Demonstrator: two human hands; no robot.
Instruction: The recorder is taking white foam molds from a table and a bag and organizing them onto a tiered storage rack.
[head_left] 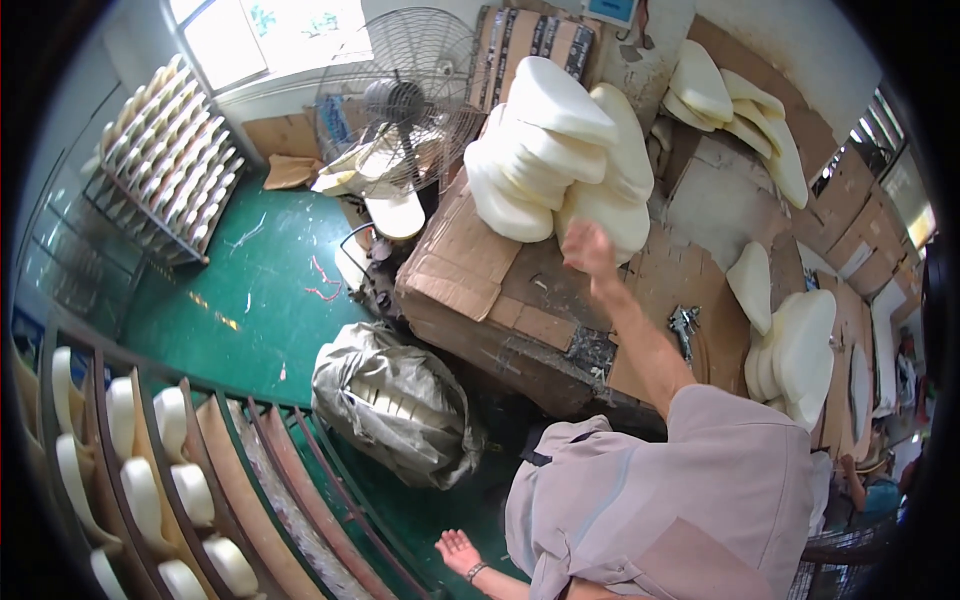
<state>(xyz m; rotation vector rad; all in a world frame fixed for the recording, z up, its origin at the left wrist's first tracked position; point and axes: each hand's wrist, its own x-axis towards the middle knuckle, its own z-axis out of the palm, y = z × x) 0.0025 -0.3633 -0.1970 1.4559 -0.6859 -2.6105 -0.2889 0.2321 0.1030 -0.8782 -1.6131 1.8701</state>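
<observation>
Cream foam pile (pixel 555 155), stacked unevenly, risked toppling; right hand (pixel 590 247) beside it, grip unclear; left hand (pixel 459 552) apart, spread.

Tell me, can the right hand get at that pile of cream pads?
Probably yes: the right hand is at the near side of the pile of cream pads, and nothing seems to block it.

Heap of rounded cream pads (pixel 545 165) on cardboard (pixel 455 262)
</observation>
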